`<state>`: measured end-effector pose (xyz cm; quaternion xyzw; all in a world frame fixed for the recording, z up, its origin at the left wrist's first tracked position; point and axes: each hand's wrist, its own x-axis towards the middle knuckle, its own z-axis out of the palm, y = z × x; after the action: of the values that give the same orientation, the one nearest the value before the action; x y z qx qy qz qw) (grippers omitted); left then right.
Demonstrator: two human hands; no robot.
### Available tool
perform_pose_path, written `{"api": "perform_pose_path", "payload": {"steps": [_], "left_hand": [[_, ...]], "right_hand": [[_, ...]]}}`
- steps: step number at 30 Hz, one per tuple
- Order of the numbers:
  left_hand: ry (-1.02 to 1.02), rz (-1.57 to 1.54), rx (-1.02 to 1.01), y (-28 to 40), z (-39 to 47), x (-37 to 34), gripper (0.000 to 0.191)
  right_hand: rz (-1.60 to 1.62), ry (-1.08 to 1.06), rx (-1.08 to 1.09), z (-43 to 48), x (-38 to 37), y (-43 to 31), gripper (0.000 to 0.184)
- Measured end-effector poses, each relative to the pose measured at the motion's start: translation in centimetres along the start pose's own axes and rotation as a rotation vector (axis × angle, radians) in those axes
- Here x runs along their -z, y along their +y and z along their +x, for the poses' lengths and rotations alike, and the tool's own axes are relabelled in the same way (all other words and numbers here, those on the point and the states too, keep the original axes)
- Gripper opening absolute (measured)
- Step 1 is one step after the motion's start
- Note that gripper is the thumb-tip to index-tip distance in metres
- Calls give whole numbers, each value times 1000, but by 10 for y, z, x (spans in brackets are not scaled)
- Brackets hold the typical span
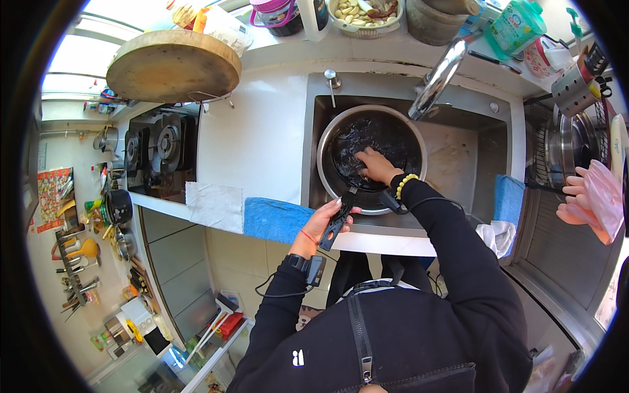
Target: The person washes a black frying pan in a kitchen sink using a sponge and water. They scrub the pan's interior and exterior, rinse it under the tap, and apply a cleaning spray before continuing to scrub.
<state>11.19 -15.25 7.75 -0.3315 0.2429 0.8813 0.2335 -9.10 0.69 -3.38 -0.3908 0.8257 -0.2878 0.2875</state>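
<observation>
A dark pan [351, 135] with rippling water in it sits within a round stainless-steel basin [322, 147] in the sink. My left hand [322, 221] grips the pan's black handle [335, 230], which passes over the basin's near rim. Over the pan's middle, my right hand [381, 167] reaches down into the water with bent fingers. Its fingertips are hidden, so whether they hold anything does not show. Behind and to the right of the basin leans the chrome faucet [437, 81].
Blue cloths [277, 218] hang over the counter's front edge. A round wooden chopping board [172, 66] stands left, near the gas stove [167, 140]. Pink gloves [597, 196] hang at the right, below a dish rack [540, 142]. A basket of garlic [366, 29] stands on the back ledge.
</observation>
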Motion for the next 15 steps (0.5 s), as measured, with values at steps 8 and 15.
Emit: {"api": "perform_pose_path", "payload": {"steps": [8,15], "left_hand": [[-123,-229,116,8,-8,17,27],[-44,-71,174,25,-6,3,18]], "right_hand": [[-167,161,-354,44,1,42,36],[-1,194,-282,98,-12,37,39]]}}
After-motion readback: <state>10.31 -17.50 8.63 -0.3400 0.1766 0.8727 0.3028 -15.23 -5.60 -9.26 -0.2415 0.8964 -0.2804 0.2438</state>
